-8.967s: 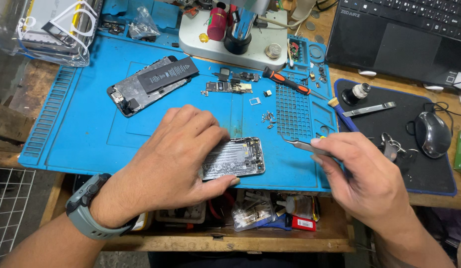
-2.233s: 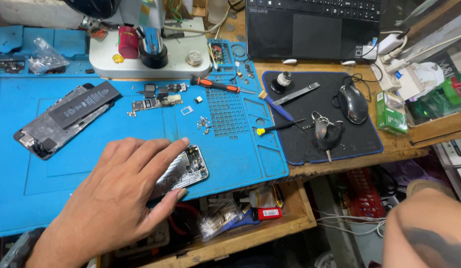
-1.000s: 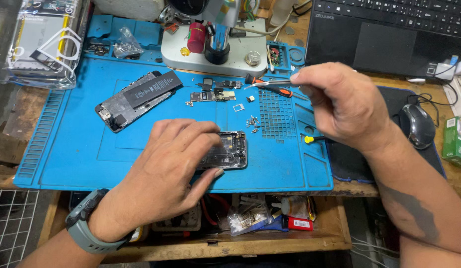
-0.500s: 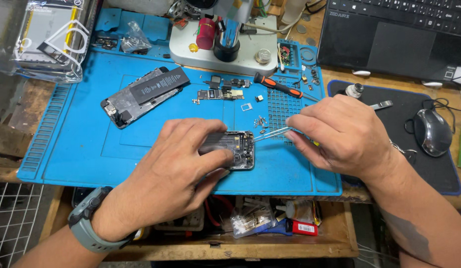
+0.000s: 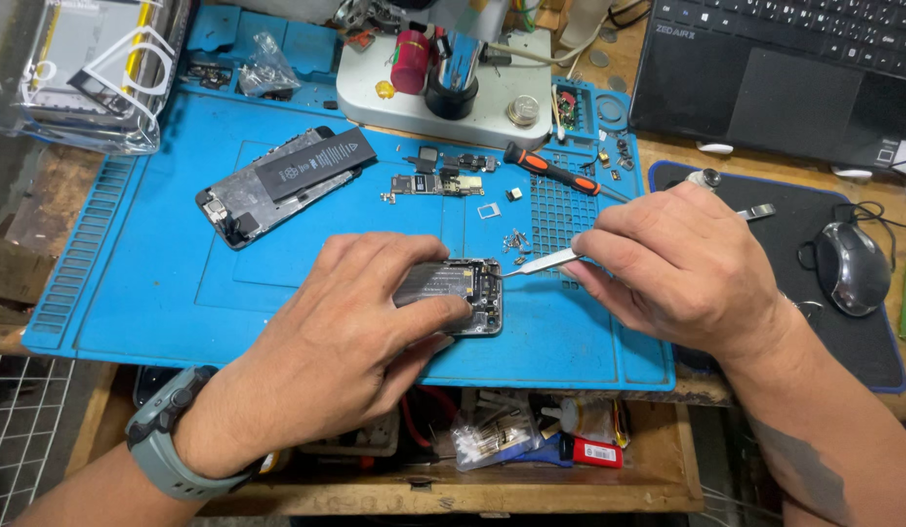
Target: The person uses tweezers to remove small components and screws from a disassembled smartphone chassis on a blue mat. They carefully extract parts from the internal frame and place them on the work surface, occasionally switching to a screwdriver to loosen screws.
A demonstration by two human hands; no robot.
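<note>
Our left hand (image 5: 350, 332) lies curled over an opened phone (image 5: 463, 293), fingers pressing it flat against the blue mat (image 5: 160, 293) near the mat's front edge. Our right hand (image 5: 682, 268) is pinched shut around tweezers (image 5: 543, 262), whose tip touches the phone's upper right corner, among the exposed parts. Judging by how things lie, the teardown looks well along: the screen (image 5: 277, 185) rests face down at the back left of the mat, a small board (image 5: 435, 182) and a few loose parts sit apart behind the phone, and tiny screws (image 5: 518, 239) are scattered just beside the tweezer tip. A screwdriver (image 5: 550, 176) lies idle on the mat's grid section. What remains inside the phone seems to be fine work at that corner, though we cannot tell which piece the tip is on. Most of the phone is hidden under our left hand, and its inner parts are too small to make out. Further out, a mouse (image 5: 851, 265) sits on a dark pad, a laptop (image 5: 794, 68) is cut off at the top, and clutter under the tabletop (image 5: 23, 283) is hard to read.
</note>
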